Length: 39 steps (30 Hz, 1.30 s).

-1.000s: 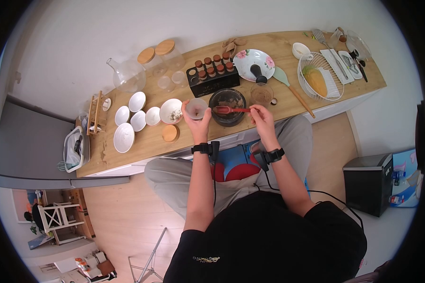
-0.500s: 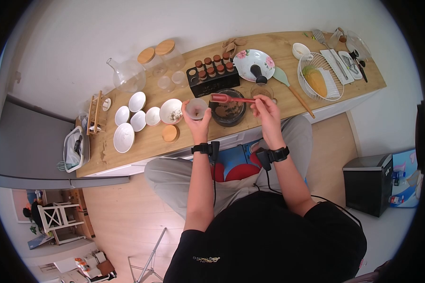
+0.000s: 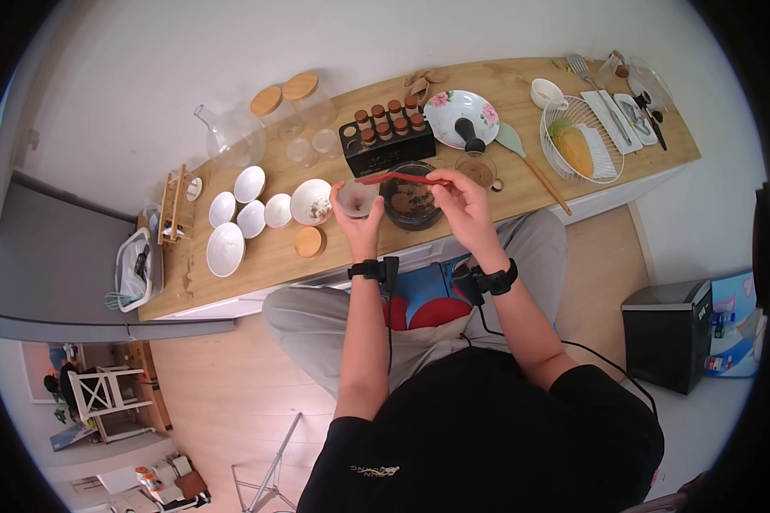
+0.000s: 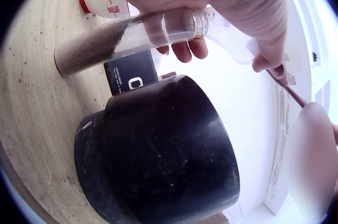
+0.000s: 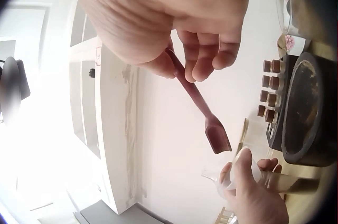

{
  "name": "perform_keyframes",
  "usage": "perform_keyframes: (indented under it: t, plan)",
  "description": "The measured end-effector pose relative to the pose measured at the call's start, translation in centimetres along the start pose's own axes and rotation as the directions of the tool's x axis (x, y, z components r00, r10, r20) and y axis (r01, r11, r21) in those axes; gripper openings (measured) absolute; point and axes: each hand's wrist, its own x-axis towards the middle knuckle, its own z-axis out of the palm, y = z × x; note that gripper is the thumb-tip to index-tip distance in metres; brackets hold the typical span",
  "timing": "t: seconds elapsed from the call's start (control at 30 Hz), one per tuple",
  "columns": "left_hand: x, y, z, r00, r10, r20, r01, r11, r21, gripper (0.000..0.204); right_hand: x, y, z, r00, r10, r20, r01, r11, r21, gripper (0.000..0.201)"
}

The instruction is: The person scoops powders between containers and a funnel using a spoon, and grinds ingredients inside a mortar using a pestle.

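My left hand (image 3: pixel 361 227) holds a translucent funnel (image 3: pixel 356 198), thumb on one side and fingers on the other. Under it, a clear glass tube (image 4: pixel 92 50) with a threaded neck stands upright, partly filled with brown powder. My right hand (image 3: pixel 469 212) pinches the handle of a red scoop (image 5: pixel 196 97). In the head view the scoop's head overlaps the funnel's rim, turned on its side. Between the hands sits a thick black bowl (image 4: pixel 169 145); brown powder lies inside it.
Behind the bowl stands a black rack (image 3: pixel 389 154) of small corked bottles. White bowls (image 3: pixel 225 250) and a round wooden lid (image 3: pixel 309 243) lie to the left. Rightward are a glass with brown powder (image 3: pixel 476 170), a flowered plate (image 3: pixel 441 115), a green spatula (image 3: pixel 535 173) and a wire basket (image 3: pixel 612 167).
The right hand has lifted the red scoop out of the black bowl and moved it left over the funnel, turning it on its side. The left hand has stayed in place.
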Motion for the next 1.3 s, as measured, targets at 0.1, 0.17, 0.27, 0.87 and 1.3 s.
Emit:
perform_keyframes:
  t: [0.1, 0.17, 0.27, 0.87, 1.3]
  plan:
    - [0.0, 0.1, 0.0, 1.0, -0.03, 0.008, 0.031, 0.998, -0.05, 0.07, 0.2, 0.2, -1.2, 0.998, 0.02, -0.057, -0.019, 1.0, 0.012, 0.017]
    - [0.0, 0.1, 0.0, 0.999, -0.038, 0.012, 0.039, 0.997, -0.062, 0.07, 0.4, 0.6, -1.9, 0.995, 0.039, -0.096, -0.039, 0.999, 0.009, 0.017]
    - [0.0, 0.3, 0.1, 1.0, -0.027, 0.002, 0.027, 0.999, -0.041, 0.07, 0.9, 1.7, -3.0, 0.98, 0.052, -0.19, -0.052, 0.999, 0.006, 0.017]
    - [0.1, 0.2, 0.1, 1.0, 0.0, -0.006, 0.0, 1.0, -0.014, 0.07, -0.2, 2.5, -0.6, 0.964, -0.1, 0.245, 0.229, 0.777, -0.586, 0.017]
    - [0.1, -0.2, 0.0, 1.0, 0.002, -0.006, -0.002, 1.0, -0.014, 0.07, -0.4, 6.1, -4.3, 0.94, 0.296, -0.167, -0.296, 0.955, 0.028, 0.017]
